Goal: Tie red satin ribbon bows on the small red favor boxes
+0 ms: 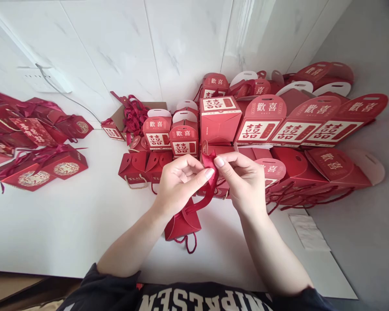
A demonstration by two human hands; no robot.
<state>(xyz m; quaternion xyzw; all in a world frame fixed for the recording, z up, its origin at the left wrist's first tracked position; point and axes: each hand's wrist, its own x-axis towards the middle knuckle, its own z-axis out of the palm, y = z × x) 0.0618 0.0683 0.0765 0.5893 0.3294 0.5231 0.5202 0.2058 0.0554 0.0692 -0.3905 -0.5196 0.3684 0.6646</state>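
Head view: the left hand (pixel 183 185) and right hand (pixel 248 185) are raised close together, just apart, each with its thumb and fingers pinched on a dark red ribbon (pixel 207 196). The ribbon runs down from the fingertips to the top of a small red box (pixel 183 225), which rests on the white table (pixel 110 233) in front of the person, partly hidden by the left wrist; a twisted cord (pixel 191 246) loops from its near side. Beyond the hands, red gift boxes (pixel 262 119) with printed characters stand in rows toward the tiled wall (pixel 188 47). At left lie ribbon-tied boxes (pixel 34 175); at right, near the table's edge, lies a white tissue (pixel 309 232).
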